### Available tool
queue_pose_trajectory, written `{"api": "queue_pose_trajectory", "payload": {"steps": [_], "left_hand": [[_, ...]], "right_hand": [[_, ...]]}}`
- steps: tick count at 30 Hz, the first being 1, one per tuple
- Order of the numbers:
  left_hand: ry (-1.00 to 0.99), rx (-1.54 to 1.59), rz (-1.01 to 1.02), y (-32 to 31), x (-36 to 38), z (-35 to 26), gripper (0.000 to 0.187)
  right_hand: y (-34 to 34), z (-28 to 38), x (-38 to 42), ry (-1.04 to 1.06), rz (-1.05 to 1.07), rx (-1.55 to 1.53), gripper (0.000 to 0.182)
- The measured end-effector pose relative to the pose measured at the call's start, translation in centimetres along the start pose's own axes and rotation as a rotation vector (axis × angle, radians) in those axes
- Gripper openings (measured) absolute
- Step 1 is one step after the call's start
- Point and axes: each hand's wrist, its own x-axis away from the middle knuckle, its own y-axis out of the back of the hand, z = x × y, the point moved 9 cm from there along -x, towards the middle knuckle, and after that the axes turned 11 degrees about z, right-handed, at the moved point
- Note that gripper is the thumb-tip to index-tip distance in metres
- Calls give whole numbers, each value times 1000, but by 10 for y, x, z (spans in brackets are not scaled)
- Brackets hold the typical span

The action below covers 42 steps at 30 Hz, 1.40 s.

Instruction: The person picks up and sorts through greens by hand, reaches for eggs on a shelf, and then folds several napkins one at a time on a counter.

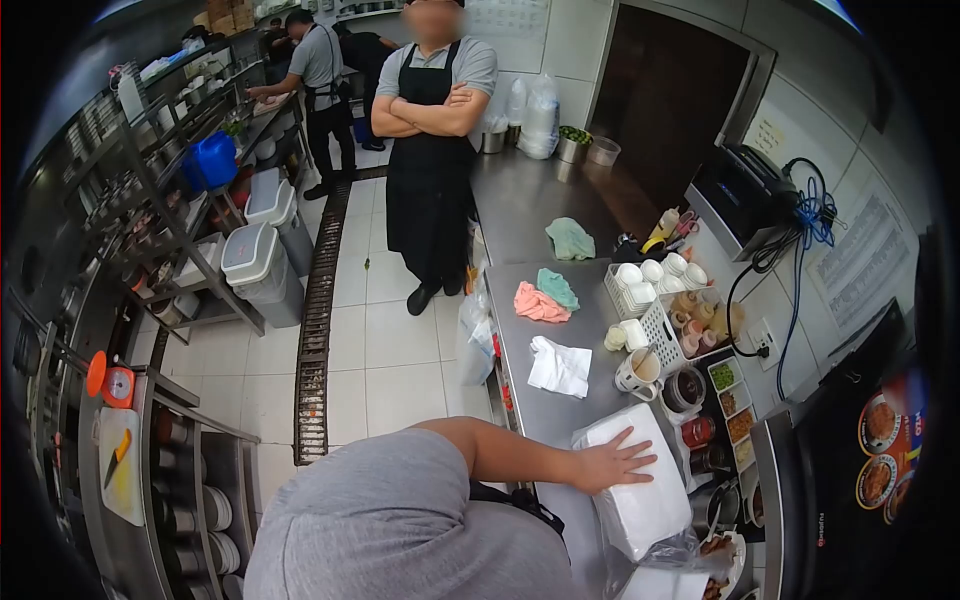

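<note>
My left hand (615, 464) lies flat on a thick white block that looks like a stack of paper napkins (645, 510), its fingers spread. The stack rests on the steel counter (515, 345), with clear plastic (680, 548) at its lower end. A second white piece (660, 584) shows below it, cut off by the frame edge. Just beyond the stack stands a cream mug (637, 374) with a utensil in it. A crumpled white cloth or paper (560, 367) lies farther along the counter. My right hand is not in view.
Pink (540, 303) and green (571, 241) cloths lie on the counter. A basket of white cups (650, 275), sauce containers (686, 388) and topping trays (735, 402) line the wall side. A person in a black apron (432, 180) stands at the counter's far side; others work behind.
</note>
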Motion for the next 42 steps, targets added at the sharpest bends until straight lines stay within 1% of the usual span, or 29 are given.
{"api": "queue_pose_trajectory", "payload": {"steps": [2, 4, 5, 7, 8, 9, 11, 13, 14, 15, 17, 19, 20, 21, 22, 23, 24, 25, 26, 27, 28, 30, 31, 33, 34, 35, 38, 41, 42], "left_hand": [[-26, -58, -18, -2, 3, -3, 77], [-139, -108, -130, -10, 4, -9, 62], [-142, -109, -134, -15, -3, -5, 62], [-255, -33, -252, -19, -28, -5, 51], [-293, -20, -343, -22, -41, -7, 46], [-292, -19, -343, -23, -49, -6, 46], [-244, -187, -148, -34, -62, -9, 40], [-273, -120, -155, -29, -46, -10, 35], [-286, -81, -293, -29, -36, -10, 34], [-296, -42, -432, -24, -24, -8, 32], [-286, -3, -365, -12, -3, -2, 31], [-151, 359, -290, 2, 20, 19, 50], [-153, 361, -286, 11, 32, 17, 50], [91, 401, -311, 18, 44, 37, 63], [337, 437, -334, 18, 56, 57, 77], [339, 436, -334, 10, 53, 62, 77], [435, 776, -361, -13, 51, 83, 87], [524, 1119, -383, -37, 48, 97, 98], [524, 1123, -384, -38, 40, 100, 98], [548, 1409, -248, -56, 29, 100, 100], [565, 1689, -96, -71, 21, 92, 102], [551, 1582, -11, -62, 10, 74, 103], [534, 1469, 64, -57, 3, 67, 105], [506, 1438, 18, -55, -9, 67, 101], [441, 1434, -51, -49, -15, 71, 99], [374, 1429, -120, -42, -20, 74, 96], [278, 1410, -191, -39, -32, 71, 91], [182, 1489, -249, -18, -27, 63, 89], [186, 1493, -244, -19, -27, 64, 89]], "right_hand": [[-5, 40, 26, 26, 53, 67, 57], [-24, 73, 31, 55, 100, 103, 56], [-36, 82, 27, 57, 96, 104, 56], [-49, 85, 5, 29, -142, 87, 66], [-62, 80, -18, 175, -60, -145, 71], [-72, 76, -43, 318, 24, -378, 77], [-100, 93, -75, 582, 174, -699, 58], [-107, 64, -124, 403, 143, -775, 53], [-111, 45, -140, 300, 94, -727, 52], [-120, 36, -148, 299, 97, -727, 52], [-121, 15, -155, 176, -98, -514, 53], [-116, 16, -148, 242, -90, -461, 57], [-110, 16, -145, 256, -125, -320, 59], [-105, 15, -144, 271, -158, -179, 62], [-103, 6, -148, 270, -158, -181, 62], [-90, -6, -148, 218, -316, -67, 62], [-79, -14, -146, 165, -471, 48, 63], [-86, -7, -141, 164, -469, 50, 63], [-94, -8, -130, 54, -519, -25, 63], [-98, -13, -122, -55, -567, -101, 63], [-100, -14, -123, -57, -567, -100, 63], [-123, -9, -139, 177, -333, -463, 63], [-124, -5, -143, 177, -335, -466, 63], [-122, 15, -147, 292, -354, -433, 60], [-121, 22, -140, 170, -387, -420, 56], [-120, 21, -141, 169, -387, -422, 56], [-110, 32, -142, 211, -461, -427, 54], [-102, 43, -130, 246, -555, -231, 55], [-99, 48, -131, 344, -531, -226, 57]]}}
